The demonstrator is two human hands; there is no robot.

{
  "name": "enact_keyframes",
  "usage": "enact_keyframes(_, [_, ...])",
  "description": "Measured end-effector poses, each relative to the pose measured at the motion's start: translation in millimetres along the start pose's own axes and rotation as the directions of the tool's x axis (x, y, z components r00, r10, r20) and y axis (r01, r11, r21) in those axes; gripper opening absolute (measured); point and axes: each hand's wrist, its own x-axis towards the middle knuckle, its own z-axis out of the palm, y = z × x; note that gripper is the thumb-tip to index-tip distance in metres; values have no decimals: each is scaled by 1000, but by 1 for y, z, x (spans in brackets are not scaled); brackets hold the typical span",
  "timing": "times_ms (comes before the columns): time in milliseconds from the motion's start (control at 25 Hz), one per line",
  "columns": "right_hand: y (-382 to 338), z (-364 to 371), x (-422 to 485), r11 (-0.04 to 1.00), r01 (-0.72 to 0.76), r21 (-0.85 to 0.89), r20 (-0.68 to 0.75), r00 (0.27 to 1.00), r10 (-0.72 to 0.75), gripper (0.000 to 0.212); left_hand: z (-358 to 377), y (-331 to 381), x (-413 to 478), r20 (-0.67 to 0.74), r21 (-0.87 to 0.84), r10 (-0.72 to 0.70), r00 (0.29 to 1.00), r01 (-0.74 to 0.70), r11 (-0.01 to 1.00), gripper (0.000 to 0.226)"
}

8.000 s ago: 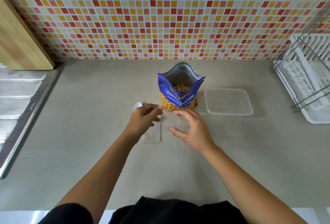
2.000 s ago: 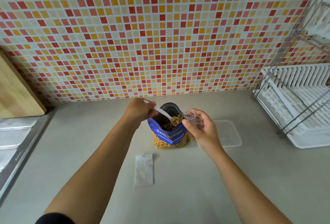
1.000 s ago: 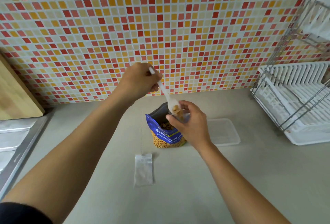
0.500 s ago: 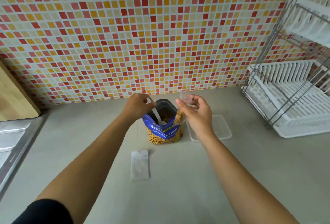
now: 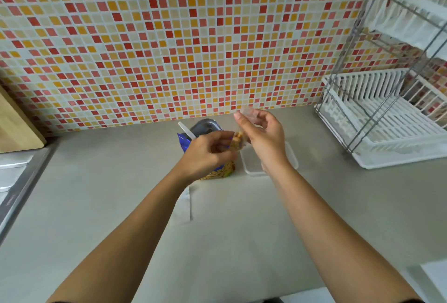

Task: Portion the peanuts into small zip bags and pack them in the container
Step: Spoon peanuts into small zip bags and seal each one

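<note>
Clear zip bag [image 5: 242, 133] with peanuts hangs pinched in your right hand [image 5: 263, 138]; your left hand [image 5: 205, 152], fingers curled, steadies its bottom above the peanut pouch [image 5: 205, 131], likely catching spills.

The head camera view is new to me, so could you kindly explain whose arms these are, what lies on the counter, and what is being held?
There is no machine here. A person wears one wide-angle camera on the head, looking forward and down, so the two bare arms reaching in from the bottom are their own.

The right hand pinches a small clear zip bag with some peanuts in its bottom. The left hand is next to the bag's lower part; whether it grips anything I cannot tell.

On the grey counter stands an open blue peanut pouch with a white spoon sticking out of it. To its right sits a clear shallow container, partly hidden by the right wrist. An empty zip bag lies flat nearer the person. A white dish rack stands on the right, and a wooden board leans at the left.
</note>
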Motion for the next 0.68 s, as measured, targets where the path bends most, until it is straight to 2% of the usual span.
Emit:
enact_keyframes(80, [-1, -16, 0, 999, -46, -25, 35, 998, 47, 48, 21, -2, 0, -66, -31, -8, 998, 6, 999, 34])
enact_keyframes(160, [0, -37, 3, 993, -110, -43, 124, 986, 115, 31, 38, -5, 0, -90, -196, -87, 992, 68, 978, 23])
enact_keyframes(280, [6, -76, 9, 980, -133, -146, 178, 971, 158, 10, 69, -6, 1, 35, -373, -188, 981, 188, 909, 19])
enact_keyframes(480, [33, -138, 16, 947, -268, -177, 140, 946, 294, 9, 140, -8, 5, 126, -429, -300, 945, 325, 843, 4])
enact_keyframes(600, [64, -170, 15, 904, -363, -225, 122, 910, 396, 10, 180, -24, 10, 192, -449, -433, 881, 471, 759, 9])
enact_keyframes(680, [85, -189, 12, 882, -411, -229, 90, 894, 440, 11, 204, -36, 12, 174, -429, -508, 844, 529, 732, 3])
